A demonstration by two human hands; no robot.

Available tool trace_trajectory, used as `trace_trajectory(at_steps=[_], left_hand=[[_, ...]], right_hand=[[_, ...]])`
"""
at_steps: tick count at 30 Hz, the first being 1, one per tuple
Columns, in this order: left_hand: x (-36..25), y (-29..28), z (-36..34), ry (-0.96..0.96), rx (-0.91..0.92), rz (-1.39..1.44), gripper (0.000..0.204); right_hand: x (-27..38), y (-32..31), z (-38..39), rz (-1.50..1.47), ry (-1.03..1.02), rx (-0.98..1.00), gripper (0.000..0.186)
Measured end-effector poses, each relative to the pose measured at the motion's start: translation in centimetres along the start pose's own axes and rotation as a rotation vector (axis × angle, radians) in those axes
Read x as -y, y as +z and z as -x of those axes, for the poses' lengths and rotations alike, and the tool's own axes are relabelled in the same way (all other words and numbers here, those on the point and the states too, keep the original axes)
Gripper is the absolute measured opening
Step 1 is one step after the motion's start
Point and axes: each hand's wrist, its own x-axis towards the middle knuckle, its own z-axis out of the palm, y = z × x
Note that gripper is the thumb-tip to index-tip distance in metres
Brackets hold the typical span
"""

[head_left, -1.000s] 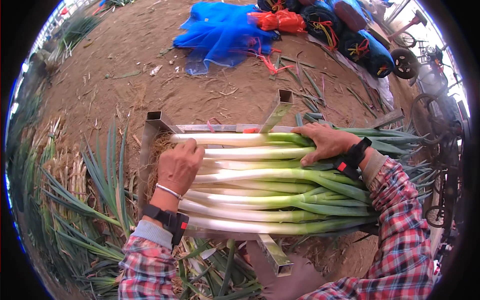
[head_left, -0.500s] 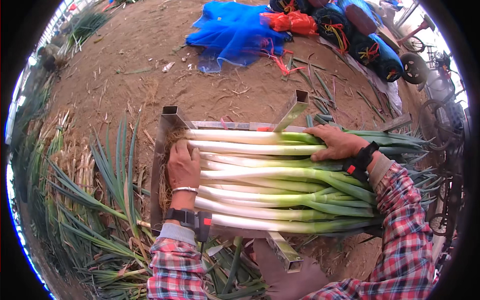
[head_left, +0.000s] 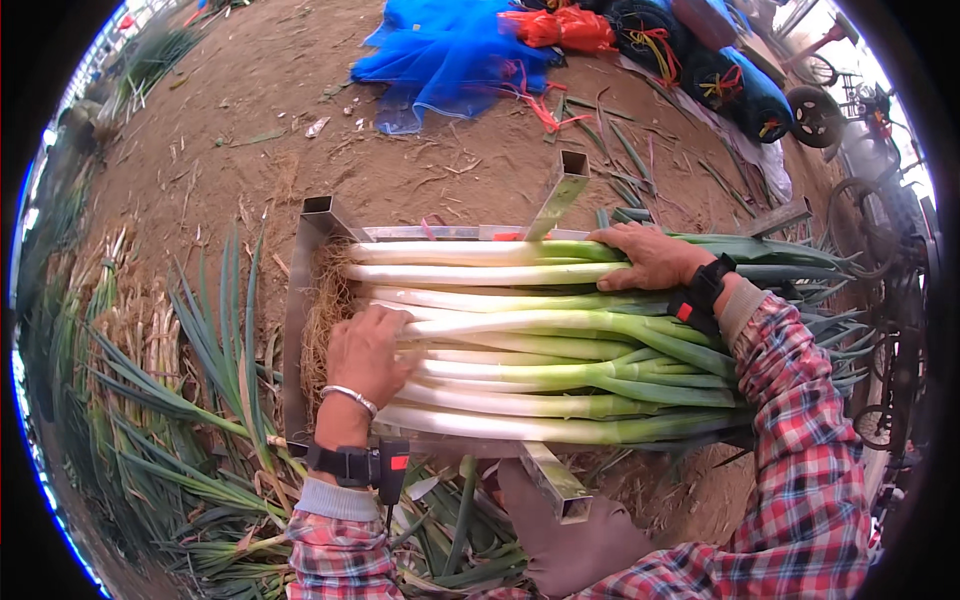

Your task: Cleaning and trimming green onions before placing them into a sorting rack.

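A row of long green onions [head_left: 500, 321] lies side by side in a metal frame [head_left: 318, 222], roots [head_left: 325, 300] to the left and leaves to the right. My left hand [head_left: 368, 350] is over the white stalks close to the roots, its fingers curled round stalks in the middle of the row. Farther right, my right hand [head_left: 650, 258] grips the two farthest stalks where white turns green, thumb on the near side and fingers over the far one. The undersides of the stalks are hidden.
More green onions [head_left: 150, 400] are heaped on the soil at left. Square metal posts [head_left: 560, 195] rise at the frame's far and near sides. Blue netting [head_left: 450, 65], an orange-red bundle [head_left: 565, 28] and dark tied rolls [head_left: 650, 45] lie beyond. Wheels [head_left: 815, 115] stand at right.
My left hand has shifted nearer to me along the root end, from the far stalks to the middle ones. My right hand keeps its place on the far stalks. The whole view has shifted slightly.
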Motion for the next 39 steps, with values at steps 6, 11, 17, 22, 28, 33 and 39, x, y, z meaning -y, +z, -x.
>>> trace_trajectory(at_steps=[6, 11, 17, 22, 28, 33, 39], left_hand=[[-0.9, -2.9, -1.6, 0.123, -0.267, -0.289, 0.01], [1.3, 1.2, -2.9, 0.108, -0.099, -0.324, 0.009], [1.1, 2.2, -2.7, 0.062, -0.282, -0.234, 0.013], [0.5, 2.0, -3.5, -0.04, -0.31, -0.341, 0.029], [1.0, 1.1, -5.2, -0.056, -0.114, -0.369, 0.037], [1.0, 1.5, -5.5, -0.045, -0.142, -0.354, 0.037], [1.1, 0.8, -5.9, -0.06, -0.146, -0.309, 0.036]], right_hand=[[-0.2, 0.0, 0.1, -0.003, 0.019, 0.022, 0.074], [0.7, -0.7, 0.1, -0.045, 0.011, 0.063, 0.075], [2.6, -2.4, 3.0, 0.134, -0.039, 0.073, 0.093], [3.0, -0.3, 3.4, 0.201, -0.01, -0.051, 0.086], [4.4, 0.7, 3.4, 0.315, 0.01, -0.122, 0.077], [5.2, -2.8, 0.9, 0.412, 0.045, 0.214, 0.074], [5.0, -2.5, 0.8, 0.418, 0.054, 0.254, 0.079]])
